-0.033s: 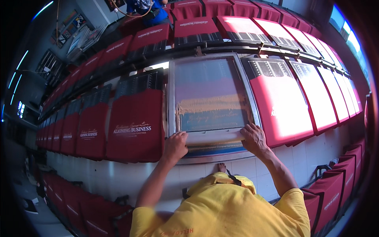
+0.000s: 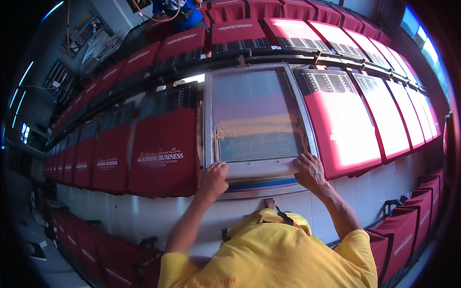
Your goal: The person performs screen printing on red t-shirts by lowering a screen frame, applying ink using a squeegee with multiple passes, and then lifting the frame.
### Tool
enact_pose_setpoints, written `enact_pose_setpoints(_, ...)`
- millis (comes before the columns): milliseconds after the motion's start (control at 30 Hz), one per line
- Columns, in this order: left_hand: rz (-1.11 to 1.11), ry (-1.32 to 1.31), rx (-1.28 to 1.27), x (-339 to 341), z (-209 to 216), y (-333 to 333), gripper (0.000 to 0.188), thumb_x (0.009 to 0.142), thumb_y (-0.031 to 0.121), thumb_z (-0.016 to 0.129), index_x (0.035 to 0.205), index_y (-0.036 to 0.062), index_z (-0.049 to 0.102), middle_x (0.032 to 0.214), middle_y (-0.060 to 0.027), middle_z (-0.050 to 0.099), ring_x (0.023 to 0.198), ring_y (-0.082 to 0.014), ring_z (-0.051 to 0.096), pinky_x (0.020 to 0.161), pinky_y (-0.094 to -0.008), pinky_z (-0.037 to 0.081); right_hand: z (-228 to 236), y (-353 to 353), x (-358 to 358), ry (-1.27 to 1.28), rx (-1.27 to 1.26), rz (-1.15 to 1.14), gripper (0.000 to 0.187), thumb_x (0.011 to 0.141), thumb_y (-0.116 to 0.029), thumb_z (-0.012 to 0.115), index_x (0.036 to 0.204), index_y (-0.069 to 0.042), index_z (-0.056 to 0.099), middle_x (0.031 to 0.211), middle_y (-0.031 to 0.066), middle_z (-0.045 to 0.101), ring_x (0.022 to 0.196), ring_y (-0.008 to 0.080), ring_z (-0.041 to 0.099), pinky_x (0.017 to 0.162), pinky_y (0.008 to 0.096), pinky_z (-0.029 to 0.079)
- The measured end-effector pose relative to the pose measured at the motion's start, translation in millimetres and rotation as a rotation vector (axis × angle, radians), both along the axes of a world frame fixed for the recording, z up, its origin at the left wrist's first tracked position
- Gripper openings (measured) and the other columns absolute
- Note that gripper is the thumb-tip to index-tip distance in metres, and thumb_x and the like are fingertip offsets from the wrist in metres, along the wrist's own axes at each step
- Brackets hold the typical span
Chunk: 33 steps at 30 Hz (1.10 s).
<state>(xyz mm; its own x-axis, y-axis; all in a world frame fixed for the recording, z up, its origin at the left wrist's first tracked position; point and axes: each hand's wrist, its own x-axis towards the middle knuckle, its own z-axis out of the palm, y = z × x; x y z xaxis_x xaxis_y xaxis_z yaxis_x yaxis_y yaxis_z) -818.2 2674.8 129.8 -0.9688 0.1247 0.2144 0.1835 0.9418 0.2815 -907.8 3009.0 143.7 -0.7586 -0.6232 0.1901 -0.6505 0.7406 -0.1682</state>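
Just below the centre of the picture, a pale wide bar (image 2: pixel 261 168) is gripped at its left end by the left hand (image 2: pixel 214 179) and at its right end by the right hand (image 2: pixel 310 169). It is held across the lower part of a framed screen (image 2: pixel 208 110), flanked by red cloths (image 2: pixel 163 132).

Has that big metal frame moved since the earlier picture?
No, not visibly: against the red cloth to its right, the metal frame sits in the same place.
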Motion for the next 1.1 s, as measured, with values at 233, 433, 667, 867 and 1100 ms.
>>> enact_pose_setpoints(233, 0.007, 0.060, -0.047, 45.3, -37.6, 17.2, 0.036, 0.069, -0.004, 0.063, 0.104, 0.0007, 0.064, 0.109, -0.0129, 0.067, 0.104, -0.0303, 0.065, 0.092, -0.0399, 0.052, -26.5, 13.5, 42.2, -0.017, 0.069, 0.021, 0.035, 0.060, -0.010, 0.068, 0.094, -0.007, 0.059, 0.096, 0.0062, 0.057, 0.092, 0.0245, 0.054, 0.076, 0.0377, 0.043)
enact_pose_setpoints(433, 0.009, 0.131, -0.051, -5.1, -49.9, -1.1, 0.018, 0.084, 0.003, 0.057, 0.100, 0.0006, 0.066, 0.102, -0.0116, 0.070, 0.099, -0.0273, 0.067, 0.087, -0.0373, 0.053, -36.7, -4.6, -12.6, 0.056, 0.068, 0.006, 0.031, 0.061, -0.007, 0.065, 0.092, -0.005, 0.059, 0.092, 0.0060, 0.058, 0.087, 0.0241, 0.055, 0.076, 0.0378, 0.044)
enact_pose_setpoints(667, 0.009, -0.010, 0.015, -112.1, -36.5, -36.1, 0.023, 0.075, -0.002, 0.057, 0.095, 0.0028, 0.065, 0.097, -0.0155, 0.069, 0.093, -0.0319, 0.067, 0.080, -0.0421, 0.054, -34.8, -35.0, -118.3, 0.003, 0.045, -0.015, 0.025, 0.066, -0.007, 0.069, 0.090, -0.007, 0.062, 0.093, 0.0082, 0.061, 0.095, 0.0272, 0.059, 0.082, 0.0405, 0.048)
enact_pose_setpoints(867, 0.040, -0.152, -0.078, -138.5, -1.2, -41.6, 0.025, 0.071, 0.000, 0.058, 0.095, 0.0042, 0.065, 0.092, -0.0171, 0.069, 0.088, -0.0353, 0.066, 0.076, -0.0460, 0.053, -5.7, -38.9, -146.6, -0.046, 0.004, -0.001, 0.016, 0.067, -0.008, 0.072, 0.082, -0.009, 0.066, 0.094, 0.0056, 0.064, 0.102, 0.0232, 0.059, 0.085, 0.0389, 0.050)
enact_pose_setpoints(1100, -0.009, 0.040, 0.001, -19.5, 1.5, -1.6, 0.023, 0.079, -0.002, 0.054, 0.100, 0.0029, 0.062, 0.099, -0.0118, 0.067, 0.098, -0.0274, 0.065, 0.086, -0.0374, 0.052, -4.2, 2.1, -22.3, 0.021, -0.025, 0.021, 0.029, 0.059, -0.008, 0.073, 0.086, -0.011, 0.066, 0.092, 0.0029, 0.058, 0.094, 0.0234, 0.057, 0.078, 0.0368, 0.049)
